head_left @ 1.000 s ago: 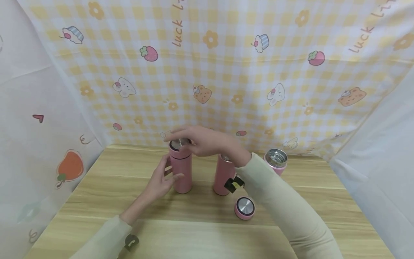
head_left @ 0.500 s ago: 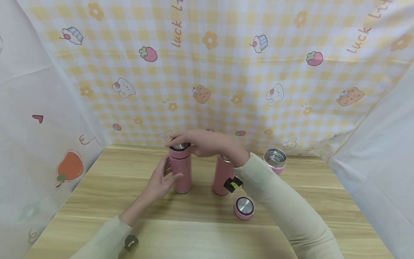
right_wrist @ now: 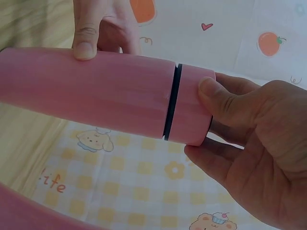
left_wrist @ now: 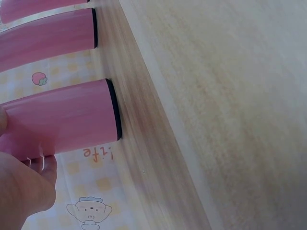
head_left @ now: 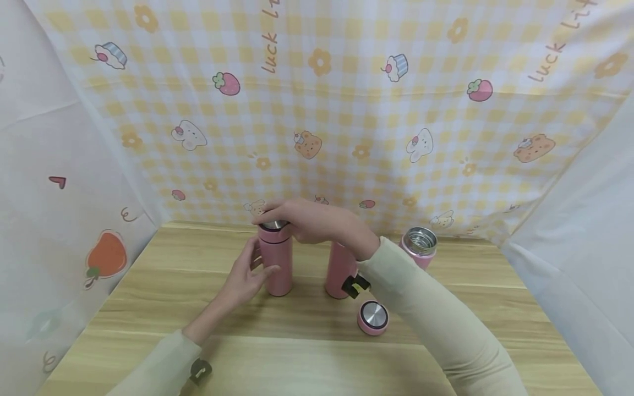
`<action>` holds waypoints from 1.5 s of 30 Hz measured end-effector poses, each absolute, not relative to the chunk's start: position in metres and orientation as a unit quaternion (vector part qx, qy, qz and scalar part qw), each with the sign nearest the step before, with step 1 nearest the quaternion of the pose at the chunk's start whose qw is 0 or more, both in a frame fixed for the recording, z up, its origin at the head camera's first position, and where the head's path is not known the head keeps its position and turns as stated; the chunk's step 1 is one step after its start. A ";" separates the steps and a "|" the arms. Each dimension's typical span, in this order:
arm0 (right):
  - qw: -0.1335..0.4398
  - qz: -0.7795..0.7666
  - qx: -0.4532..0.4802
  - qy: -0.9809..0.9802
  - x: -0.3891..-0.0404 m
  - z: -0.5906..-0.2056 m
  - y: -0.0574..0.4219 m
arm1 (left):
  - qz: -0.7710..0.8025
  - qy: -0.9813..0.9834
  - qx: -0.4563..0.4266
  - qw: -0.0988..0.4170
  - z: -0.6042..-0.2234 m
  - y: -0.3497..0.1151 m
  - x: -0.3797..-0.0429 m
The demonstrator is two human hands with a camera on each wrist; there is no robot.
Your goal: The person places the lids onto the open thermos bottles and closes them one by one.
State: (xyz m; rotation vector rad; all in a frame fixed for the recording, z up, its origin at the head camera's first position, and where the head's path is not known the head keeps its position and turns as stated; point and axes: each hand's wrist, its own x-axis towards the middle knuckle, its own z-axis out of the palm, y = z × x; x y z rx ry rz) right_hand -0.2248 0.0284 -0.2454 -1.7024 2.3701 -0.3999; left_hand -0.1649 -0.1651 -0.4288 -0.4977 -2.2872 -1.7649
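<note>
A pink thermos bottle stands upright at the left of the group, its lid seated on top with a dark ring below it. My left hand grips the body from the left, thumb across the front. From above, my right hand holds the lid, thumb and fingers around its rim in the right wrist view. The palm and fingers hide part of the lid's steel top. Below my right wrist stands a second pink bottle, its top hidden by that arm.
At the right stands a third pink bottle without a lid, its steel mouth showing. A loose pink lid with a steel top lies in front, near my right sleeve. A patterned cloth hangs behind the wooden table.
My right hand has shifted slightly around the lid, and its fingers cover more of the steel top than a second ago. My left hand stays on the bottle, which keeps its place.
</note>
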 end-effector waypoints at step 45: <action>-0.044 -0.093 -0.559 0.822 -0.221 -0.260 0.025 | -0.595 -0.779 -0.176 0.094 -0.428 -0.166 -0.163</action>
